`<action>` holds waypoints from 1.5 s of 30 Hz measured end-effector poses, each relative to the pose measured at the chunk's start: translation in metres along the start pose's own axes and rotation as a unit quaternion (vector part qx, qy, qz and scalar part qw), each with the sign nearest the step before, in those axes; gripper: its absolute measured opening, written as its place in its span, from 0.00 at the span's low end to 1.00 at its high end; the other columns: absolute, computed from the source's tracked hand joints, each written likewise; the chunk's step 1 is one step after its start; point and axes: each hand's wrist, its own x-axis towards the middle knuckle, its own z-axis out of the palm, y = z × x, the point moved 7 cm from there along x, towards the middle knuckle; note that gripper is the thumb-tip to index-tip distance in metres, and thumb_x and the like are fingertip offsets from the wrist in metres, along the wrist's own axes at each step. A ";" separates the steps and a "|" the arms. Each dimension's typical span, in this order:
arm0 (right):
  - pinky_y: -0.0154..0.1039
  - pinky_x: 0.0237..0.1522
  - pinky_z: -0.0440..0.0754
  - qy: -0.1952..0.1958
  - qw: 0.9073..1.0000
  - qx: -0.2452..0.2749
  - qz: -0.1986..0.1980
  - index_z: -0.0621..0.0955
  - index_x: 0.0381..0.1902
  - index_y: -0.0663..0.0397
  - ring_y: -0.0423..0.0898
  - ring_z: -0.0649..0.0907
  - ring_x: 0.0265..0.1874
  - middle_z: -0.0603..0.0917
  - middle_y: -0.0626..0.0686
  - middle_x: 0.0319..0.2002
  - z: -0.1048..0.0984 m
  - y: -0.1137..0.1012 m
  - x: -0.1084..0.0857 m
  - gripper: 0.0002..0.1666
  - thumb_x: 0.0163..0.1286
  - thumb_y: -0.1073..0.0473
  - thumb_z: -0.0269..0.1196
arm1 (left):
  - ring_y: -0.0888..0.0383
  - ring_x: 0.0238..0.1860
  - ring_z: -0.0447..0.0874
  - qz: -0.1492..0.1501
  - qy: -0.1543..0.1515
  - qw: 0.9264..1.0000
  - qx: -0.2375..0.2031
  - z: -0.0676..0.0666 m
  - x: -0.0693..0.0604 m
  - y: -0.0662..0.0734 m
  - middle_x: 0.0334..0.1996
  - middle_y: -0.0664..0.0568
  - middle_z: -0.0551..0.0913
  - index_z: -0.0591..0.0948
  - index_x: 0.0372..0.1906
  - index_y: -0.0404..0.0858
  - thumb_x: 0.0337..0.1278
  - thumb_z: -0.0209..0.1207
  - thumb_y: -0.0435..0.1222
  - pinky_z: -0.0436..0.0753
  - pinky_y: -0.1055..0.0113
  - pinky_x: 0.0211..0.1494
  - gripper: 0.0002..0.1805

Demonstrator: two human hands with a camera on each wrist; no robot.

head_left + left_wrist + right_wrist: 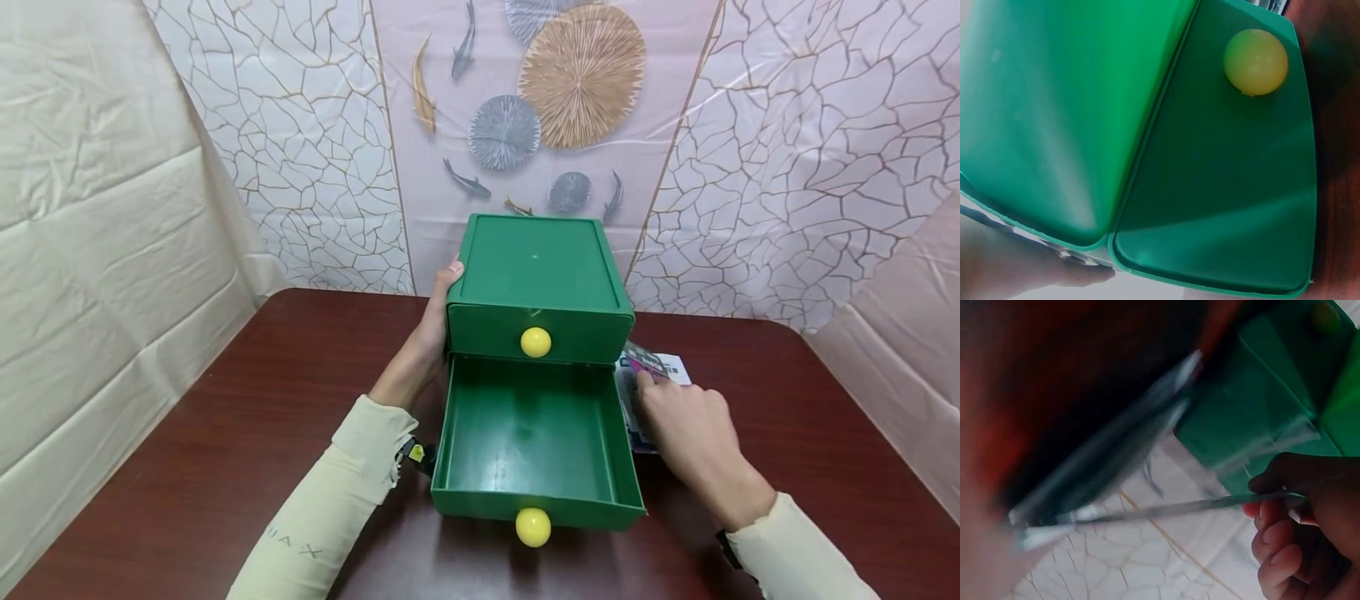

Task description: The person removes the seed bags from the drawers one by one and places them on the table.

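Observation:
A green two-drawer cabinet (536, 258) stands mid-table, its lower drawer (525, 433) pulled out and its upper one closed. Each drawer front has a round yellow knob (536, 342). My left hand (429, 325) rests along the cabinet's left side, with most of its fingers hidden. To the right of the cabinet, my right hand (690, 421) pinches a thin printed packet (1172, 509) between thumb and fingers, seen edge-on in the right wrist view. Another flat, blurred item (1110, 444) lies beside it there. White printed paper (675, 367) shows beyond the hand.
The dark red-brown table (225, 433) reaches to patterned cloth (315, 150) at the back. Plain pale cloth (97, 208) hangs at the left. A black strap with a yellow-green mark (416, 452) is at the left wrist, close to the open drawer's left wall.

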 end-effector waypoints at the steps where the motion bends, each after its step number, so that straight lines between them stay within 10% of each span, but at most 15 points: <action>1: 0.57 0.16 0.79 0.000 1.000 0.003 0.000 0.81 0.42 0.65 0.57 0.80 0.16 0.84 0.63 0.25 0.004 -0.002 0.000 0.08 0.66 0.71 0.67 | 0.55 0.79 0.50 0.002 0.000 1.000 -0.001 0.000 0.000 0.000 0.84 0.56 0.49 0.46 0.87 0.60 0.70 0.35 0.64 0.50 0.50 0.80 0.43; 27: 0.57 0.18 0.81 -0.049 0.994 0.073 0.062 0.80 0.34 0.62 0.55 0.80 0.17 0.80 0.58 0.22 0.032 0.010 -0.002 0.14 0.70 0.57 0.70 | 0.55 0.81 0.46 0.001 -0.008 1.000 0.007 -0.001 -0.001 -0.001 0.85 0.56 0.44 0.43 0.88 0.58 0.72 0.34 0.64 0.49 0.47 0.80 0.44; 45: 0.44 0.24 0.71 -0.194 0.944 0.198 0.180 0.75 0.27 0.55 0.49 0.74 0.23 0.71 0.53 0.22 0.044 0.068 -0.011 0.22 0.73 0.46 0.68 | 0.56 0.80 0.46 0.002 -0.003 1.000 0.009 0.001 -0.001 0.001 0.85 0.55 0.45 0.43 0.88 0.56 0.70 0.34 0.64 0.47 0.49 0.81 0.45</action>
